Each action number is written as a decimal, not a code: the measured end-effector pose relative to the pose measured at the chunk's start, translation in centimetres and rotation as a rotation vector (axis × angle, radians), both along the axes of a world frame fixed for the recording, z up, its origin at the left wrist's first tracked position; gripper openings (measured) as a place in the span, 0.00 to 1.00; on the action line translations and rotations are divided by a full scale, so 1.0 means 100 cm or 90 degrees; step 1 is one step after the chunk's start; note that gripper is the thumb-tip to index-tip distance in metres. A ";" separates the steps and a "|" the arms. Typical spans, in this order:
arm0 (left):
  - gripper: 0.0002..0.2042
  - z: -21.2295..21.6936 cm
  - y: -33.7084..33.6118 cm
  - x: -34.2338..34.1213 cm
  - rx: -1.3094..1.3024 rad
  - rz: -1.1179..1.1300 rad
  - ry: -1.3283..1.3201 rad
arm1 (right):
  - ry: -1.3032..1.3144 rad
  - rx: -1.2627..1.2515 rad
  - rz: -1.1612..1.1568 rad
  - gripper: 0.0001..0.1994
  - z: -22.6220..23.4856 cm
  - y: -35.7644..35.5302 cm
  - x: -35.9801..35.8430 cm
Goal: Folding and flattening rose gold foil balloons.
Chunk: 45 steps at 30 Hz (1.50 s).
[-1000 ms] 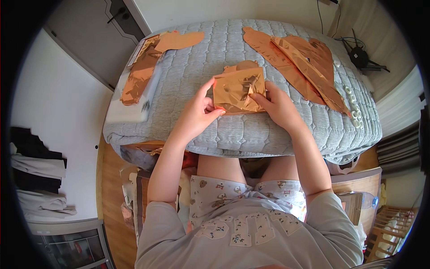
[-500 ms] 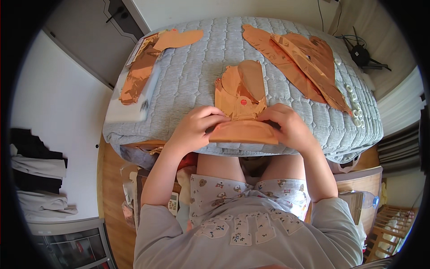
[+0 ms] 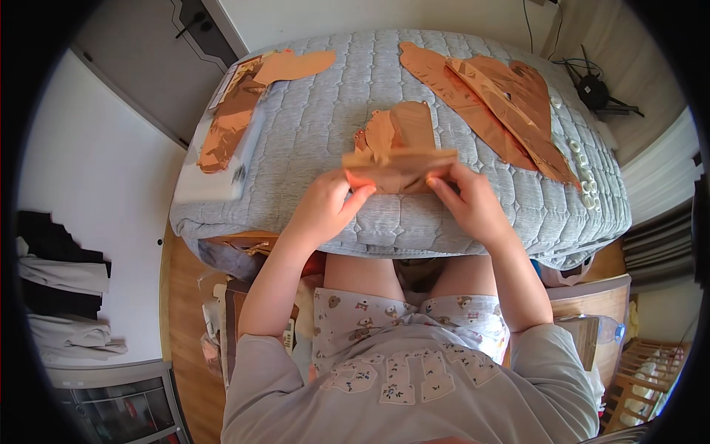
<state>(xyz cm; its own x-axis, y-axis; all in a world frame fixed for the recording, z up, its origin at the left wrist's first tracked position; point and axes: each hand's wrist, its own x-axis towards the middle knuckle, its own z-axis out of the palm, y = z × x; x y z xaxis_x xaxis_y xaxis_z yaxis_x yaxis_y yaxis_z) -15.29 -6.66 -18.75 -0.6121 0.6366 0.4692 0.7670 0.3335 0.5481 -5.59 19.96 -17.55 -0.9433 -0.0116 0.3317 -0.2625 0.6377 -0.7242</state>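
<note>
Across the bed [image 3: 307, 137], a wide lane runs between the held foil [image 3: 393, 179] and the left foil strip [image 3: 225, 140] with the plastic pack [image 3: 211, 188] under it. On the right, large foil sheets [image 3: 499, 122] narrow the passage; white rings [image 3: 589, 176] line their outer side.

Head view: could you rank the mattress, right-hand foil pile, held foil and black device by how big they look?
Largest to smallest:
1. Mattress
2. Right-hand foil pile
3. Held foil, though partly covered by fingers
4. Black device

Shiny copper foil [image 3: 399, 180], part folded, on mattress [image 3: 314, 122].
</note>
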 end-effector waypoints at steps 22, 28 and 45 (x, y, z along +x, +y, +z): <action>0.44 0.020 0.017 -0.018 0.051 0.126 -0.349 | -0.170 0.045 -0.251 0.17 0.013 -0.017 -0.047; 0.34 0.035 0.020 -0.003 -0.025 0.200 -0.291 | -0.182 0.067 -0.268 0.17 0.011 -0.018 -0.049; 0.29 -0.008 0.049 -0.035 -0.246 0.011 0.180 | -0.166 0.064 -0.258 0.18 0.010 -0.017 -0.046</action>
<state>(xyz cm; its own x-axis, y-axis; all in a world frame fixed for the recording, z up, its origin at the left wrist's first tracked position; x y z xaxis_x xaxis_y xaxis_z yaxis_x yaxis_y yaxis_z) -18.84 -1.72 -19.58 -0.5065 0.7886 0.3488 0.8609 0.4855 0.1524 -10.20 18.26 -16.52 -0.9299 0.3537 0.1006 0.2028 0.7216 -0.6620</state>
